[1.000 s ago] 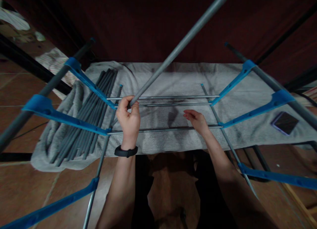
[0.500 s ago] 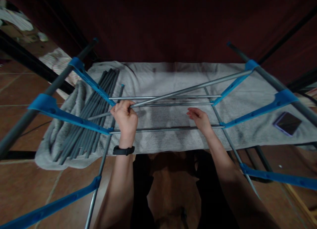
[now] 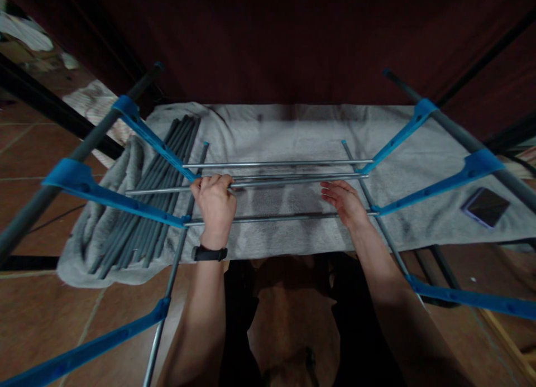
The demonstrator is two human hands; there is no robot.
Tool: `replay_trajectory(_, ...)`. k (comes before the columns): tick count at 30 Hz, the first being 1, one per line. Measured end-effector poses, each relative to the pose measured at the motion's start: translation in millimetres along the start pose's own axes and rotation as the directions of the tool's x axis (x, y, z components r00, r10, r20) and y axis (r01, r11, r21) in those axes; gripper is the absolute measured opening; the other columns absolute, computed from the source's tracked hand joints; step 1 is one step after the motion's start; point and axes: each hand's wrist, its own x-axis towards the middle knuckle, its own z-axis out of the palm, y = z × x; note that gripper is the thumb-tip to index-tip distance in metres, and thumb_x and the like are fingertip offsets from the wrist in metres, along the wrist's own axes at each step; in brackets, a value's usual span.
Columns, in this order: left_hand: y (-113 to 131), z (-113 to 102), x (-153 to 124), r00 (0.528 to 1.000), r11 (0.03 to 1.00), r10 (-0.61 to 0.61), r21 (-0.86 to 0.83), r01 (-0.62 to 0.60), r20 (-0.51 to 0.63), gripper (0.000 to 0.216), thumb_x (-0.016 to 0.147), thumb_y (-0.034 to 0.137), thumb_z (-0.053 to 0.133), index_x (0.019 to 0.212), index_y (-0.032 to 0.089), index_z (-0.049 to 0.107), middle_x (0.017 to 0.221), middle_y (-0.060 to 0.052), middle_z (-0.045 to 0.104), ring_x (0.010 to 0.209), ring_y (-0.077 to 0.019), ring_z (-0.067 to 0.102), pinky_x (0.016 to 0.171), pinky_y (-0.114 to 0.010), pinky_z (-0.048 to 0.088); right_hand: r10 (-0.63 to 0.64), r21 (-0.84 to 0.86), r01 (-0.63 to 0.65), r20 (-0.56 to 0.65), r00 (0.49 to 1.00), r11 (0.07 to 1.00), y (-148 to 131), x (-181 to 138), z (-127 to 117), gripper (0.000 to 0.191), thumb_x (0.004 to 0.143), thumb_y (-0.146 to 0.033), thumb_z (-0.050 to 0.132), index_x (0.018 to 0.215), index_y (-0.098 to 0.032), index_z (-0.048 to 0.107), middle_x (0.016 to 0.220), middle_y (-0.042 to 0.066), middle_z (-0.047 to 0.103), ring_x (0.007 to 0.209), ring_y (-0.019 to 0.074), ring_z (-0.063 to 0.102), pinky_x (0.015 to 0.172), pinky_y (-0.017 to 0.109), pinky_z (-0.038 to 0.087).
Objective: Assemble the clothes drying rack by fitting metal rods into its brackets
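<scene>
My left hand (image 3: 215, 204), with a black band at the wrist, is closed around a loose grey metal tube (image 3: 276, 182). The tube lies nearly level across the rack frame, its left end sticking out past the blue plastic brackets (image 3: 121, 201). My right hand (image 3: 342, 200) is open just below the tube's right part, fingers apart and pointing left; whether a fingertip touches the tube I cannot tell. Two fixed crossbars run between the brackets, a far crossbar (image 3: 276, 164) and a near crossbar (image 3: 285, 217). Another thin bar shows partly behind the held tube.
Several grey tubes (image 3: 154, 202) lie bundled on the grey blanket (image 3: 276, 127) at the left. A phone (image 3: 486, 207) rests on the blanket at the right. Upright grey poles (image 3: 464, 138) flank both sides. A dark red curtain (image 3: 268, 46) hangs behind.
The held tube's right end has come down from the upper right bracket, so the tube has gone from slanted to nearly level. My right hand has shifted slightly right and its fingers have spread.
</scene>
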Motion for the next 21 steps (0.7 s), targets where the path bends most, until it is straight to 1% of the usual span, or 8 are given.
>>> replay_trajectory(4, 2.3, 2.6, -1.1, 0.996, 0.997, 0.03, 0.068, -0.036, 0.089, 0.029, 0.073, 0.009, 0.047, 0.086, 0.023, 0.069, 0.087, -0.01, 0.07, 0.095, -0.0317, 0.06, 0.097, -0.05, 0.035, 0.058, 0.095, -0.056, -0.019, 0.998, 0.994, -3.4, 0.3, -1.7, 0.019, 0.072, -0.013, 0.068, 0.089, -0.022, 0.067, 0.075, 0.0, 0.072, 0.075, 0.0145, 0.071, 0.072, 0.027, 0.059)
replay_trajectory(10, 0.8, 6.5, -2.7, 0.989, 0.993, 0.014, 0.11, -0.03, 0.151, 0.027, 0.076, 0.009, 0.047, 0.083, 0.022, 0.069, 0.087, -0.012, 0.072, 0.096, -0.033, 0.061, 0.096, -0.051, 0.035, 0.107, 0.218, -0.097, -0.037, 0.994, 0.971, -10.1, 2.3, -7.1, 0.019, 0.077, -0.009, 0.059, 0.088, -0.023, 0.067, 0.076, -0.001, 0.071, 0.074, 0.0121, 0.07, 0.072, 0.025, 0.061)
replay_trajectory(12, 0.1, 8.2, -3.5, 0.986, 0.993, 0.019, 0.113, -0.039, 0.168, 0.028, 0.076, 0.007, 0.047, 0.083, 0.022, 0.07, 0.087, -0.013, 0.072, 0.096, -0.0327, 0.062, 0.097, -0.051, 0.035, 0.121, 0.24, -0.102, -0.065, 0.991, 0.965, -9.5, 4.8, -10.6, 0.017, 0.079, -0.009, 0.058, 0.088, -0.022, 0.067, 0.075, 0.0, 0.071, 0.072, 0.0114, 0.07, 0.071, 0.024, 0.061)
replay_trajectory(14, 0.8, 9.0, -3.9, 0.976, 0.989, 0.025, 0.137, -0.056, 0.217, 0.031, 0.075, 0.005, 0.047, 0.085, 0.021, 0.071, 0.088, -0.013, 0.072, 0.095, -0.0316, 0.063, 0.097, -0.05, 0.037, 0.137, 0.241, -0.108, -0.108, 0.985, 0.964, -7.5, 7.9, -14.4, 0.014, 0.082, -0.011, 0.059, 0.087, -0.022, 0.066, 0.071, -0.001, 0.07, 0.07, 0.011, 0.07, 0.07, 0.023, 0.061)
replay_trajectory(17, 4.4, 7.7, -3.4, 0.935, 0.976, 0.009, 0.199, -0.085, 0.356, 0.035, 0.077, 0.003, 0.045, 0.092, 0.02, 0.071, 0.094, -0.013, 0.073, 0.097, -0.0294, 0.065, 0.096, -0.046, 0.04, 0.172, 0.254, -0.129, -0.158, 0.972, 0.959, -4.1, 11.8, -19.4, 0.01, 0.086, -0.013, 0.062, 0.083, -0.022, 0.065, 0.066, -0.003, 0.067, 0.068, 0.0107, 0.07, 0.069, 0.022, 0.061)
replay_trajectory(19, 6.8, 6.3, -2.4, 0.896, 0.968, -0.01, 0.228, -0.102, 0.444, 0.038, 0.079, 0.003, 0.043, 0.101, 0.018, 0.071, 0.102, -0.013, 0.072, 0.099, -0.028, 0.066, 0.094, -0.042, 0.042, 0.19, 0.276, -0.139, -0.17, 0.967, 0.951, -2.7, 13.3, -21.5, 0.012, 0.088, -0.013, 0.062, 0.08, -0.022, 0.064, 0.064, -0.003, 0.067, 0.065, 0.0103, 0.069, 0.069, 0.022, 0.062)
replay_trajectory(21, 7.6, 6.3, -1.7, 0.864, 0.964, -0.021, 0.238, -0.115, 0.503, 0.041, 0.082, 0.003, 0.041, 0.107, 0.017, 0.069, 0.108, -0.013, 0.071, 0.099, -0.027, 0.067, 0.093, -0.04, 0.044, 0.194, 0.288, -0.136, -0.184, 0.964, 0.948, -2.1, 13.9, -22.6, 0.015, 0.09, -0.012, 0.06, 0.078, -0.021, 0.064, 0.063, -0.002, 0.067, 0.063, 0.0096, 0.068, 0.069, 0.022, 0.062)
